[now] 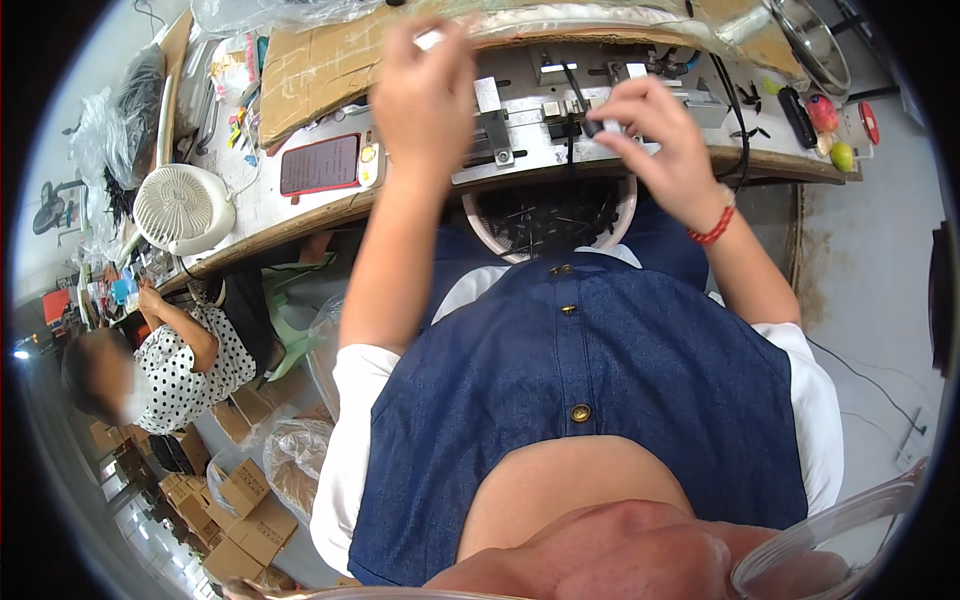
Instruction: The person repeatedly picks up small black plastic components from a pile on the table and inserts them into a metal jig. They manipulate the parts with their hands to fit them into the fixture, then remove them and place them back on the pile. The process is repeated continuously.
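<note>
My left hand (425,100) is raised above the far left part of the bench, in front of a sheet of cardboard (315,75). Its fingers are bent and a bit blurred, and a small white patch shows at the fingertips; what they pinch, if anything, I cannot make out. My right hand (655,135) is closed, thumb and fingers around the dark end of a thin black rod (577,88). White wraps show on some of its fingertips. That rod slants over a metal fixture (490,120) with clamps and blocks on the bench.
A round pink-rimmed bin (630,212) with black strips sits under the bench edge. A red-edged phone (320,165) and a white fan (183,210) stand left. Fruit (822,113) and a metal bowl (815,45) lie right. Another person (190,355) works at the far left, near cardboard boxes (250,530).
</note>
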Demonstrator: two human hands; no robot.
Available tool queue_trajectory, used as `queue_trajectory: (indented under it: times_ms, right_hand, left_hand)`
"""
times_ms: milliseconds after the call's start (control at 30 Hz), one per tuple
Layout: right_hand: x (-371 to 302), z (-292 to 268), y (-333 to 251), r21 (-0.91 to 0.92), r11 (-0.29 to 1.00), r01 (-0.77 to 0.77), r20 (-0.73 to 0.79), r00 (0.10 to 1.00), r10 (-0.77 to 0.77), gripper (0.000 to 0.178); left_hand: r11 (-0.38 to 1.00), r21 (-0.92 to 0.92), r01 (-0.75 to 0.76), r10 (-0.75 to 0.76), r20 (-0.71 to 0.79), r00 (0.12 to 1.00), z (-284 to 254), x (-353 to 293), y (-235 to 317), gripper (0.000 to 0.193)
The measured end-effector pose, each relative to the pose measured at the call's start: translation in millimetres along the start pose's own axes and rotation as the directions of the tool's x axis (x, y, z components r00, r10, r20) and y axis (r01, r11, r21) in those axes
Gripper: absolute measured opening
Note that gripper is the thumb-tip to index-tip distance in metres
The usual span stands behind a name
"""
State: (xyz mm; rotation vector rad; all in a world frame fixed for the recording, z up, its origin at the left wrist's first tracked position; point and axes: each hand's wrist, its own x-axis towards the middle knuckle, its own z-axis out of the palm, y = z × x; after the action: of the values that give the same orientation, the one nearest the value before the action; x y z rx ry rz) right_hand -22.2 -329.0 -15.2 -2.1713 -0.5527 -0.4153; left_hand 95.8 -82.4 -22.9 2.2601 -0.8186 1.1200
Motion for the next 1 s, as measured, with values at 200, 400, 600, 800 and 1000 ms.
queue_trajectory:
  times_ms: [200, 400, 600, 800, 1000]
  right_hand:
    - [-17, 40, 13, -0.324, 0.936, 0.135, 0.077, 0.990, -0.116, 0.020]
    - [-17, 47, 24, -0.465, 0.863, 0.198, 0.113, 0.980, -0.165, 0.020]
    - [16, 14, 25, -0.406, 0.876, 0.259, 0.027, 0.962, -0.272, 0.022]
    - [101, -46, 80, -0.524, 0.849, 0.069, -0.177, 0.966, -0.188, 0.014]
    - [128, -59, 101, -0.488, 0.872, 0.040, 0.038, 0.999, -0.024, 0.021]
  left_hand:
    - [0.979, 0.131, 0.155, -0.189, 0.306, 0.933, 5, 63, -73, 0.021]
    - [0.933, -0.027, 0.359, -0.315, 0.419, 0.851, -11, 67, -37, 0.023]
    - [0.869, -0.388, 0.305, -0.245, 0.198, 0.949, -20, 15, 9, 0.021]
    - [0.779, -0.522, 0.346, -0.187, 0.334, 0.924, -10, -60, 76, 0.030]
    - [0.859, -0.441, 0.259, -0.125, 0.311, 0.942, 19, -78, 77, 0.024]
